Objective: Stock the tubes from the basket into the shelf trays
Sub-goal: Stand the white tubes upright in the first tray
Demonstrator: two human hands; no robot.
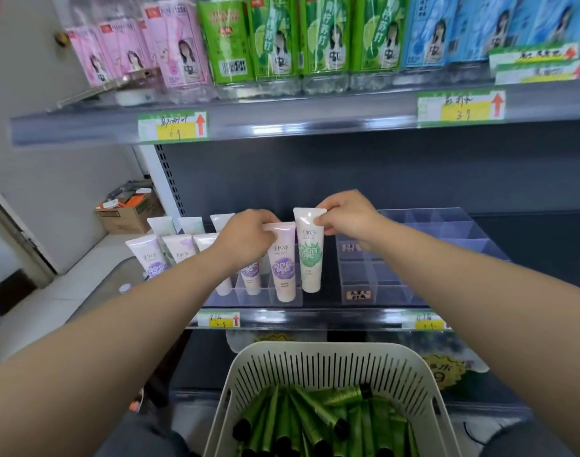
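Left hand (245,240) grips the top crimp of a purple tube (283,263), fingers curled over it. Right hand (344,219) pinches the top corner of a green-label tube (310,258), thumb and fingers closed on the crimp. Each hand is at the top of its tube, with the tube body below the fingers.

Both tubes are upright, cap down, just beside each other at the right end of the left tray (269,296) on the shelf (315,316). The purple tube's cap end sits in a front compartment. The green-label tube's cap end is at the tray's right wall; can't tell if it is inside or just outside.

Counts:
- Purple: five in the front row including the held one. The other purple tubes (178,250) are left of it, partly covered by the left forearm.
- Back tubes (191,224): three pale tops visible.
- Green-label: one.
- Trays: two. The right tray (414,258) is clear and divided.
- Basket (315,364): one, white, slotted, below the shelf edge, between the forearms.
- Green tubes (315,420) in the basket: a heap with black caps, more than ten, too overlapped for an exact count.
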